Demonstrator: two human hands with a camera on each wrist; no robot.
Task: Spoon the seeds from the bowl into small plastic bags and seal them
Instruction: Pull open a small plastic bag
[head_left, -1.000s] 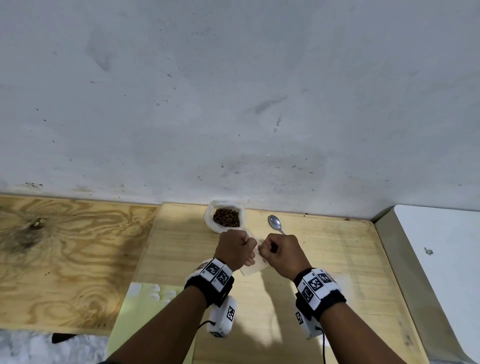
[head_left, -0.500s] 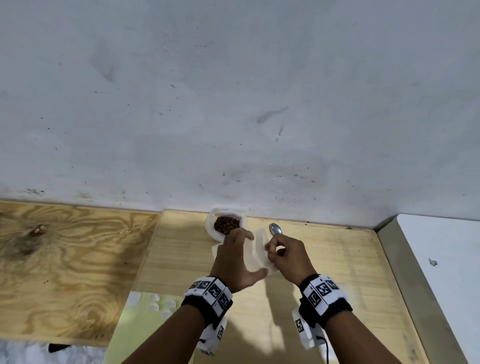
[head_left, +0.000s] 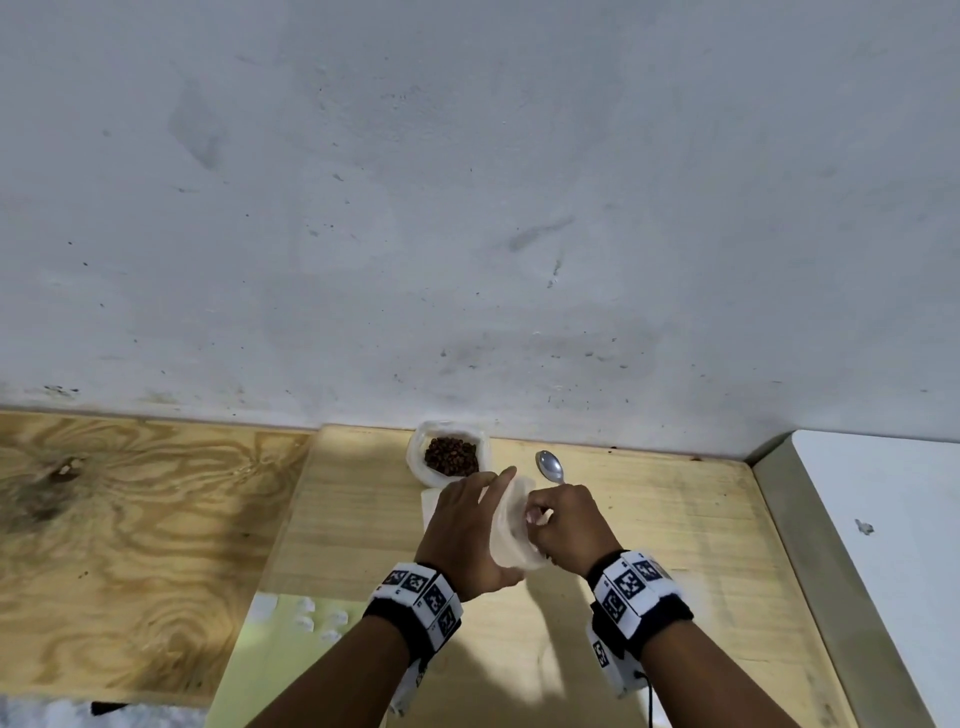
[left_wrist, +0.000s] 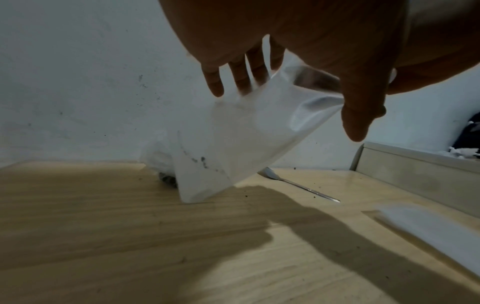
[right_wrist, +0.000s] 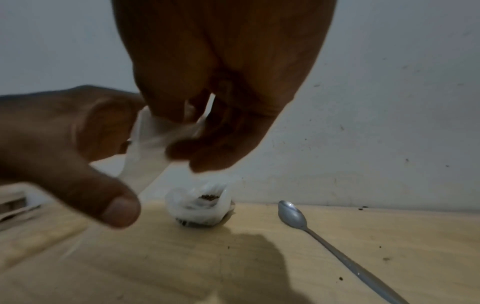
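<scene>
A small white bowl (head_left: 423, 465) of brown seeds (head_left: 451, 456) stands by the wall, also visible in the right wrist view as the bowl (right_wrist: 200, 207). A metal spoon (head_left: 549, 465) lies on the table just right of it. A small clear plastic bag (head_left: 506, 540) is held above the table in front of the bowl. My left hand (head_left: 511, 522) spans it, with fingers (left_wrist: 240, 80) behind and thumb (left_wrist: 355, 123) at its edge. My right hand (head_left: 535, 517) pinches the bag's top edge (right_wrist: 155, 142) with curled fingers.
The wall rises directly behind the bowl. More flat plastic bags (left_wrist: 426, 224) lie on the table to the right. A green sheet (head_left: 270, 654) with small white pieces sits at the front left. A white surface (head_left: 883, 519) borders the table's right side.
Both hands were fisted together on the bag low over the table. The left hand's fingers have since straightened and spread along the bag, and the bag now stands up between the hands.
</scene>
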